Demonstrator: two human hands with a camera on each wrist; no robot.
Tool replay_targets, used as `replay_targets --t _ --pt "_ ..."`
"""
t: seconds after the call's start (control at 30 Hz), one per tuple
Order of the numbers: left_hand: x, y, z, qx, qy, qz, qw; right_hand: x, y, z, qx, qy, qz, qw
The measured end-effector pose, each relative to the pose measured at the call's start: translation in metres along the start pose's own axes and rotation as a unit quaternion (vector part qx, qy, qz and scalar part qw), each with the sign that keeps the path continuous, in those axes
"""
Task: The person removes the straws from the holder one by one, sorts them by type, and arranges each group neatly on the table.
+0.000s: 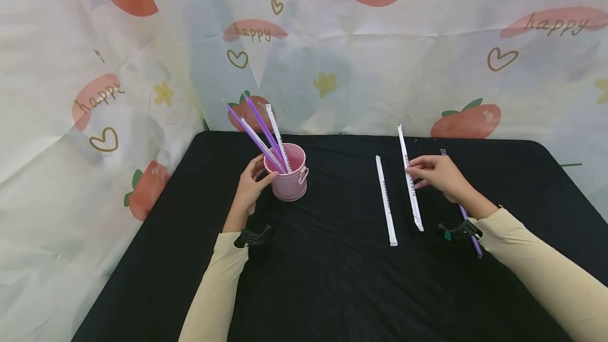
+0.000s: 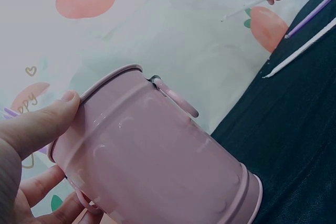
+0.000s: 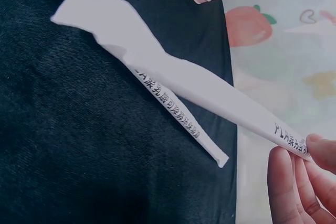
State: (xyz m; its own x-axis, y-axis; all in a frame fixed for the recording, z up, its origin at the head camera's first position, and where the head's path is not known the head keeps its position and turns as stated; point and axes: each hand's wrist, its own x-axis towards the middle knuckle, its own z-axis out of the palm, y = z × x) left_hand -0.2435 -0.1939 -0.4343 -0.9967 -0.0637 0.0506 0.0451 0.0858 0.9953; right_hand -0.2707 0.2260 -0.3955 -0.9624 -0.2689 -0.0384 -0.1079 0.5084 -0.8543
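Observation:
A pink bucket (image 1: pixel 288 188) stands at the left of the table, holding purple and white-wrapped straws (image 1: pixel 263 136) that lean left. My left hand (image 1: pixel 249 186) grips its rim; in the left wrist view the thumb lies on the rim of the bucket (image 2: pixel 152 145), fingers around the side near a handle. Between thumb and fingers, my right hand (image 1: pixel 439 176) pinches a white-wrapped straw (image 1: pixel 409 183), seen large in the right wrist view, where the hand (image 3: pixel 304 177) holds one end part. Left of it lies another wrapped straw (image 1: pixel 386 202).
A purple straw (image 1: pixel 476 246) lies on the black table (image 1: pixel 332 284), partly hidden under my right forearm. Behind the table hangs a patterned cloth (image 1: pixel 380 78), which also runs along the left side.

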Motion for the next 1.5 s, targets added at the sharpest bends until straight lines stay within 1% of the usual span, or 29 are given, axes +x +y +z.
replay_targets --t 0.17,0.4,0.53,0.83,1.13,1.5 --pt "-0.001 0.001 0.0 -0.002 0.0 -0.001 1.0 0.0 0.006 0.003 -0.001 -0.007 0.008 0.9999" --pt "-0.001 0.002 0.0 -0.005 -0.001 -0.002 1.0 0.0 0.015 0.009 0.013 -0.018 0.008 0.9997" --pt "-0.001 0.002 0.0 -0.003 -0.001 -0.003 1.0 0.0 0.018 0.012 0.012 -0.024 0.011 0.9996" --pt "0.0 0.001 0.0 -0.001 -0.001 -0.006 1.0 0.004 0.029 0.016 0.011 -0.025 0.015 0.9995" --pt "-0.002 0.002 0.0 -0.009 -0.002 -0.004 0.9999 0.004 0.03 0.021 0.011 -0.02 0.035 0.9991" --pt "0.0 0.001 0.0 -0.005 -0.003 -0.001 1.0 0.007 0.036 0.025 -0.007 -0.018 0.047 0.9987"
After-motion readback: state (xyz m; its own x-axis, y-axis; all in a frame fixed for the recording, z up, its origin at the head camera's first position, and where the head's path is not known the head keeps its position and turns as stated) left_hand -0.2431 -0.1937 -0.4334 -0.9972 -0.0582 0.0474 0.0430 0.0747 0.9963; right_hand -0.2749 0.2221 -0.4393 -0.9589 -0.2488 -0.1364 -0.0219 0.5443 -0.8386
